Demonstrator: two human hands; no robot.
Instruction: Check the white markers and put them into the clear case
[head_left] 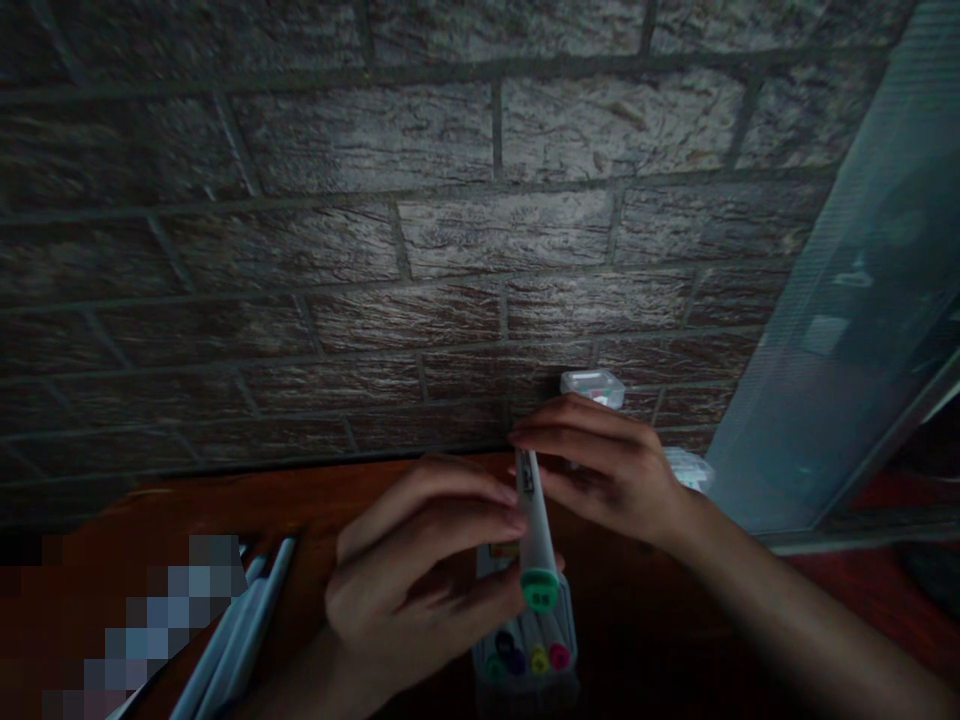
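One head view only. Two bare hands are seen above a dark red-brown wooden tabletop (360,490), with one white barrel marker with a green end cap (536,540) held between them. The marker is taken as landmark: it is tilted, green cap toward the camera and lower, far end up under the right fingers. The left hand (420,570) is placed just left of the marker, fingers curled partway, fingertips and thumb closed on the barrel near the green cap. The right hand (607,465) is placed right of and behind the marker, fingers bent, tips pinched on the upper end of the barrel. Directly below the marker's green cap a clear plastic case of markers (529,655) is seen standing on the table, with dark blue, purple, yellow, pink and green end caps showing. Well left of the marker, several pale blue-grey pens (240,625) are laid slanted on the table beside a pixelated patch. Behind the marker, a small clear plastic box (592,387) is seen against a dark textured brick wall (420,230). Right of the marker, a frosted glass panel (847,320) is seen leaning upward.
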